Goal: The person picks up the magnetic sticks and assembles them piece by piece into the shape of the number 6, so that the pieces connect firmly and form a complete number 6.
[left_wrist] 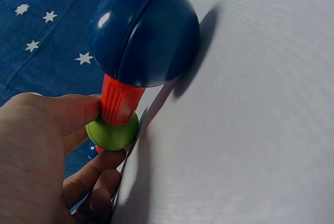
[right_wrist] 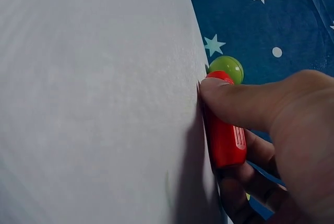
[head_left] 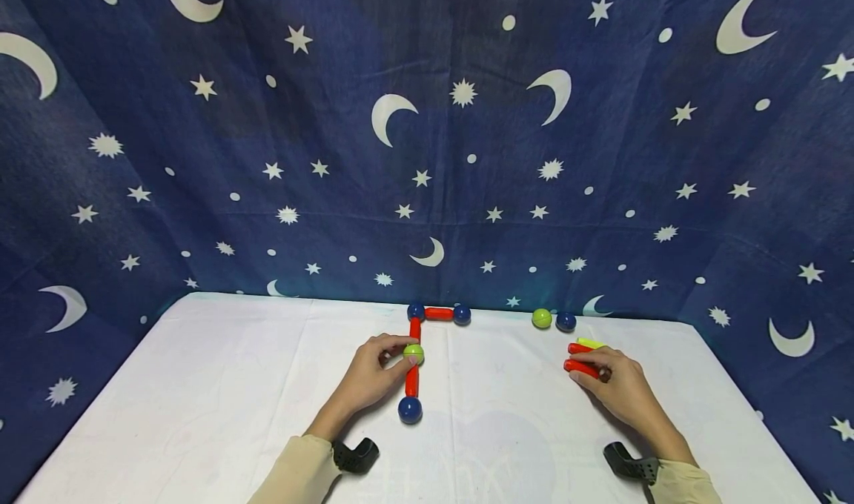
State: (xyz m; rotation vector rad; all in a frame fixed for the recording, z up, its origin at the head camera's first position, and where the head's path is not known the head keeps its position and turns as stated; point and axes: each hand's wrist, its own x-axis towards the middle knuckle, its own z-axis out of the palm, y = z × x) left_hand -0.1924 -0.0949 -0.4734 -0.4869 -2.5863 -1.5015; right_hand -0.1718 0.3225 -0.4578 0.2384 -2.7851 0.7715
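My left hand (head_left: 371, 370) pinches a green ball (head_left: 414, 353) between thumb and fingers. Red rods join to that ball on two sides, one running to a near blue ball (head_left: 410, 410), the other to a far blue ball (head_left: 416, 311). From there another red rod (head_left: 439, 314) leads right to a third blue ball (head_left: 462, 314). In the left wrist view the near red rod (left_wrist: 120, 98) meets the green ball beside my thumb. On the right, my right hand (head_left: 622, 387) grips a red rod (right_wrist: 225, 140), thumb on top; a second red rod (head_left: 579, 348) lies just beyond.
A yellow-green rod (head_left: 590, 343) lies behind the red rods, partly hidden. A loose green ball (head_left: 542, 318) and a blue ball (head_left: 565, 322) sit at the back edge of the white-covered table (head_left: 220, 385). A blue curtain (head_left: 347, 59) with stars and moons hangs behind.
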